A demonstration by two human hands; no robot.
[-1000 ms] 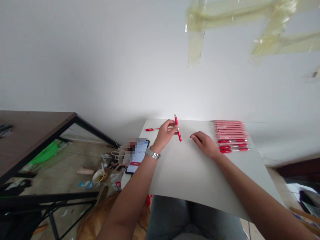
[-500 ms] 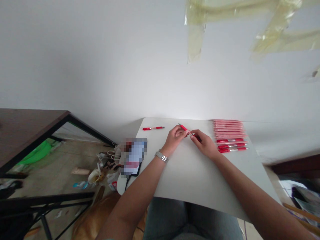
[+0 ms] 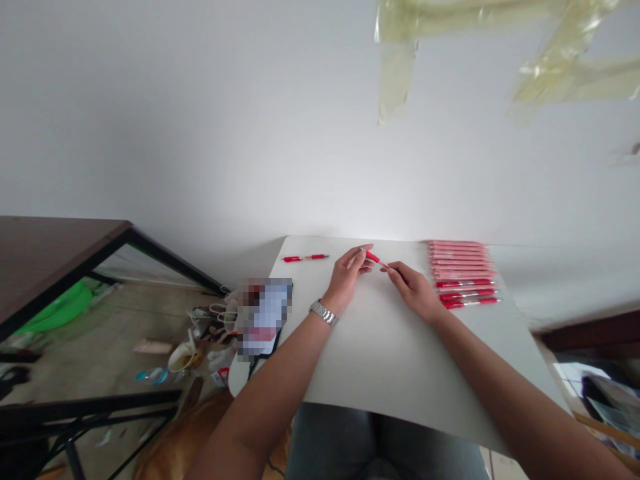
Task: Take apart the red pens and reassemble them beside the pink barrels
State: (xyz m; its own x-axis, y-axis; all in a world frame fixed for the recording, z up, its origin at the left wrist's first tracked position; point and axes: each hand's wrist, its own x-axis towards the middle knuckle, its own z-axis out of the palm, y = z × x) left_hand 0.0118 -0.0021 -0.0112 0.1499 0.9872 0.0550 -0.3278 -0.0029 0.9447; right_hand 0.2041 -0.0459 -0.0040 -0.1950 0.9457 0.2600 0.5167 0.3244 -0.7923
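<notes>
Over the white table [image 3: 380,360], a red pen [image 3: 373,257] with a silver end slants between my two hands. My left hand [image 3: 347,275], with a metal watch on the wrist, has thumb and fingers closed at the pen's silver end. The lower end sits pinched between the thumb and fingers of my right hand [image 3: 412,288], which hides its tip. At the table's back left lies another red pen [image 3: 306,257] on its own. To the right of my right hand are several red pens [image 3: 470,293], laid side by side below a row of pink, slim sticks or pen parts [image 3: 459,256].
A phone [image 3: 265,317], blurred by pixels, lies at the table's left edge with a cable. The white wall [image 3: 250,133] stands directly behind the table. On the left are a dark table [image 3: 60,247] and floor clutter, including a cup [image 3: 181,357].
My left fingers have shifted from the pen's middle to its silver end, uncovering more of the red barrel. My right hand still pinches the lower end.
</notes>
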